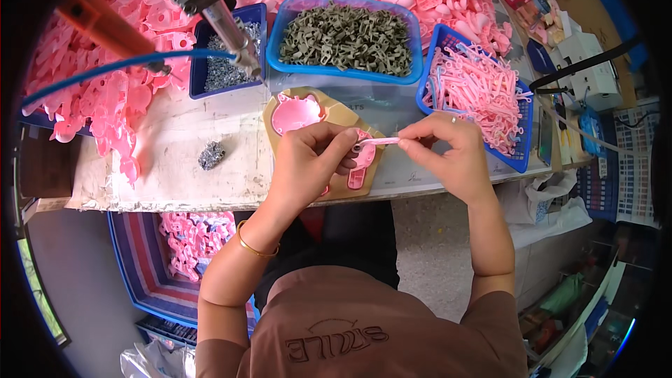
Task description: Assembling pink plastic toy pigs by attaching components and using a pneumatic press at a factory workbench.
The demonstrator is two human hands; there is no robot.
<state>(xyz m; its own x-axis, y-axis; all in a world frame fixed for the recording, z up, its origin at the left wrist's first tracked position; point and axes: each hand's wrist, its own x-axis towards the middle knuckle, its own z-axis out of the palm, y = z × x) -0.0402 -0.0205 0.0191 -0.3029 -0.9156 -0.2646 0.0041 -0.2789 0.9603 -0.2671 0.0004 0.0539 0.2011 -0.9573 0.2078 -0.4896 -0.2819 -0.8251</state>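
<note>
My right hand (448,154) pinches one end of a slender pink plastic strip (380,141) between thumb and fingertips. At the strip's other end, my left hand (308,161) has its fingers closed on a small grey-green clip (358,147), partly hidden by the fingertips. Both hands hover over a tan holder (269,126) on the table. A rounded pink shell (297,113) lies in the holder's left part. Another pink plastic part (357,178) sits in its right part, half covered by my left hand.
Behind the holder stand a blue tub (274,70) of grey-green clips, a dark blue bin (199,84) of small metal pieces, and a blue basket (518,161) of pink strips. Pink parts (133,49) heap at left and back. A screwdriver (105,24) and metal post (217,14) hang at upper left.
</note>
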